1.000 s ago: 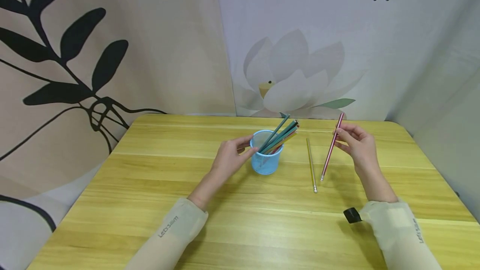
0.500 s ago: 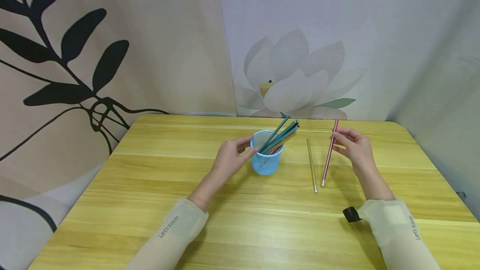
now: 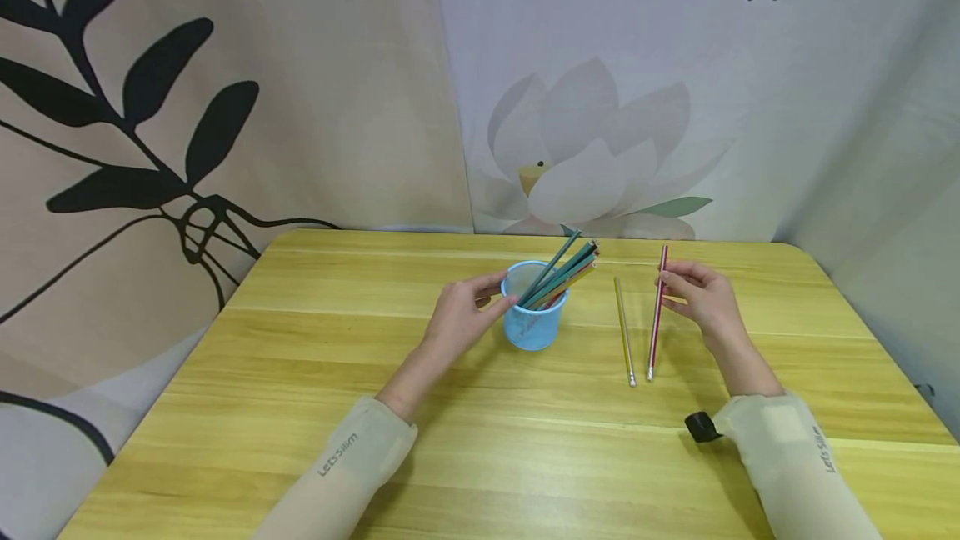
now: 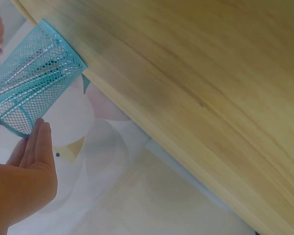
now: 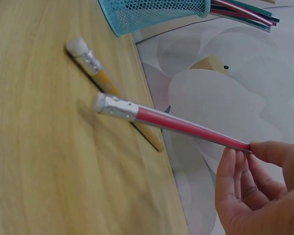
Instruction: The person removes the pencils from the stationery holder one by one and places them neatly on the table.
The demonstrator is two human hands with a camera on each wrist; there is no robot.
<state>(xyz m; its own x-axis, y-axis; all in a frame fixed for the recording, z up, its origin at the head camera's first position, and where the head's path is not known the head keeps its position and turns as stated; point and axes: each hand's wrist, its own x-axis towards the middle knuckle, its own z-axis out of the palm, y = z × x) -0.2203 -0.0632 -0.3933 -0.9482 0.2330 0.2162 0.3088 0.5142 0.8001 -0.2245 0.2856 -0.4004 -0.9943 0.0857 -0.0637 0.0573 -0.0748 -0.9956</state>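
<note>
Upright on the table, a light-blue mesh pencil cup (image 3: 532,327) holds several pencils (image 3: 564,269) leaning to the right. My left hand (image 3: 463,311) grips its rim from the left, thumb at the front and fingers behind; the left wrist view shows the fingertips (image 4: 41,128) against the rim. My right hand (image 3: 708,298) pinches a red pencil (image 5: 181,126) between thumb and fingers near its upper end. That pencil stands nearly upright, its white eraser end down, close above the table. A yellow pencil (image 3: 624,332) lies on the table between the cup and the red pencil.
The wooden table (image 3: 300,390) reaches back to a patterned cloth backdrop (image 3: 360,90). Another cloth (image 3: 885,190) hangs along the right side. A small black object (image 3: 702,427) sticks out at the right cuff.
My right hand has moved left and slightly towards me. It has brought the red pencil lower, nearer to upright and closer to the yellow one. The left hand and cup stay put.
</note>
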